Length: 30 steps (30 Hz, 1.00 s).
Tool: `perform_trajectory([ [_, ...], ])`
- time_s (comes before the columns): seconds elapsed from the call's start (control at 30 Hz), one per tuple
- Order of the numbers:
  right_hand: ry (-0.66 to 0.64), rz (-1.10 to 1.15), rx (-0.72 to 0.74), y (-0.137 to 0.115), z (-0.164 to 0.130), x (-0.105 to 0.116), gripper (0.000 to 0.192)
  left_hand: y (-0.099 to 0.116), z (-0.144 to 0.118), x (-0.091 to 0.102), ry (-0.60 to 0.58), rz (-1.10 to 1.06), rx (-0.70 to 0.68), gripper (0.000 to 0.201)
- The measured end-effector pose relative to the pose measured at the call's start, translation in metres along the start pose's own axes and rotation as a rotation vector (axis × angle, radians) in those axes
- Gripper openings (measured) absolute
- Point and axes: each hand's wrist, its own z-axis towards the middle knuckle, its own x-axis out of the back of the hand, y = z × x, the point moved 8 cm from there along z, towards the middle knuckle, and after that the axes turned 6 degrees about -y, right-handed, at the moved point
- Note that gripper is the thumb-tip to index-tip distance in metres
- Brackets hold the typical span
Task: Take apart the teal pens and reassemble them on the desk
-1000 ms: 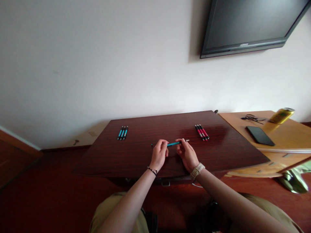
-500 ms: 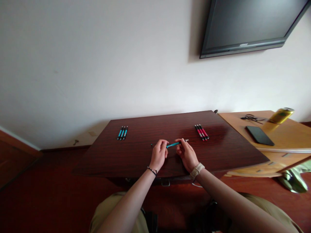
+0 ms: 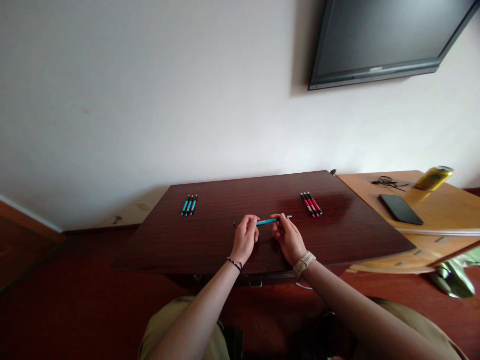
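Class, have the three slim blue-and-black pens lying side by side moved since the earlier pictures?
No: the three pens keep their place by the far left corner of the dark brown wooden table.

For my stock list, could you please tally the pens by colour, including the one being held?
Blue pens: 4, counting the held pen
Pink pens: 3
Total: 7
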Motion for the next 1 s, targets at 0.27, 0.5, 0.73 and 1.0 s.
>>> perform_trajectory([
  [0.27, 0.010, -0.030, 0.003, -0.001, -0.001, -0.001, 0.041, -0.002, 0.001, 0.002, 0.009, 0.015, 0.000, 0.038],
  [0.5, -0.006, -0.038, 0.010, -0.004, -0.002, -0.005, 0.038, 0.007, -0.002, 0.003, 0.043, 0.030, 0.010, 0.052],
  [0.73, 0.005, -0.065, 0.013, -0.005, -0.003, -0.004, 0.041, 0.004, -0.002, 0.002, 0.042, -0.009, 0.040, 0.054],
  [1.0, 0.012, -0.022, 0.007, -0.005, -0.003, -0.003, 0.042, -0.001, 0.000, 0.001, 0.000, -0.025, 0.016, 0.038],
])
